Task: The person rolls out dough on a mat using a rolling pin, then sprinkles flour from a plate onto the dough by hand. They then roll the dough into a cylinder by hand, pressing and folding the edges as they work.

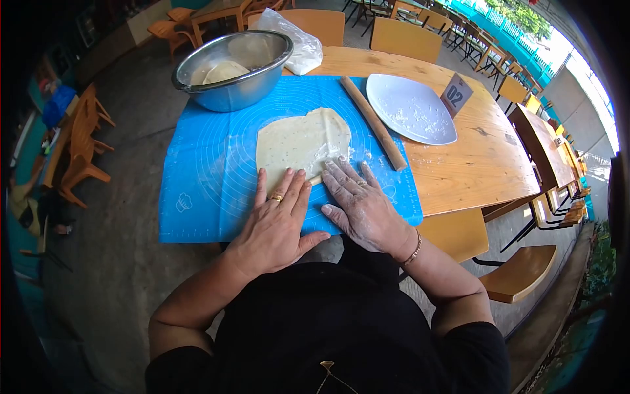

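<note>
A flat sheet of pale, speckled dough lies on the blue mat, its near edge slightly rolled between my hands. My left hand rests palm down on the near left part of that edge, fingers stretched out. Floury and also palm down, my right hand lies on the near right edge with its fingers spread. What is under both palms is hidden. A wooden rolling pin lies slantwise right of the dough, beside a white plate dusted with flour.
A steel bowl with dough inside stands at the mat's back left corner, next to a plastic bag. A number sign stands behind the plate on the wooden table. Chairs surround the table.
</note>
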Demonstrator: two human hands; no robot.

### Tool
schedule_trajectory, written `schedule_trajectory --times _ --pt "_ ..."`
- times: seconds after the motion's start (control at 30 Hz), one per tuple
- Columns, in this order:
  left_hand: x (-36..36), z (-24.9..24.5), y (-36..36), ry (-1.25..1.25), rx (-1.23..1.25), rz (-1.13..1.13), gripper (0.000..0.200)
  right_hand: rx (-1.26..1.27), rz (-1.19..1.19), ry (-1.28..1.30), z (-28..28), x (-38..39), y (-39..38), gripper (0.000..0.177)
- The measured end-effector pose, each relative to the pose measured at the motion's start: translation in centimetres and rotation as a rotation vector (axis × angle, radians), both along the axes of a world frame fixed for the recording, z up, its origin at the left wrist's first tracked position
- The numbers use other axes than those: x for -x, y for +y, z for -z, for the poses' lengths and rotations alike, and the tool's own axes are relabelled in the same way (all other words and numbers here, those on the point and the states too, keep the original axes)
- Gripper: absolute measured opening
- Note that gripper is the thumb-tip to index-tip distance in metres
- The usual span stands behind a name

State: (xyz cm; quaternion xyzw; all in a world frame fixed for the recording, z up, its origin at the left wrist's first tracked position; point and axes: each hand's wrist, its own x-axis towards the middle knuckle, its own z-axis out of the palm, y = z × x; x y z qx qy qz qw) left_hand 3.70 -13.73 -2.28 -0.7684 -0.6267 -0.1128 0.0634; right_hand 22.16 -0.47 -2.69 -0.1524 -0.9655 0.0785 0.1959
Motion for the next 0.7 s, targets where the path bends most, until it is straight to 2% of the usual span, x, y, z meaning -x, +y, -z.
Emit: schedule_trajectory --times 0.37,0.43,0.6,0.7 --pt "1.1 -1.1 0.5 -0.107 -0.034 -0.068 0.087 0.005 0.058 -0.008 -0.9 0.9 0.8 0.061" --pt "0.6 -1.6 -0.4 -0.096 -0.016 0.008 0.087 -0.001 0.056 -0.018 -0.6 0.2 0.2 0.061" --pt "0.3 -0.7 -0.6 -0.022 0.047 0.015 0.083 -0.006 0.061 0.002 0.2 0.0 0.1 0.062" --pt "1.1 -0.6 0.4 -0.061 -0.019 -0.012 0.089 0.006 0.057 0.002 0.1 0.9 1.1 0.063"
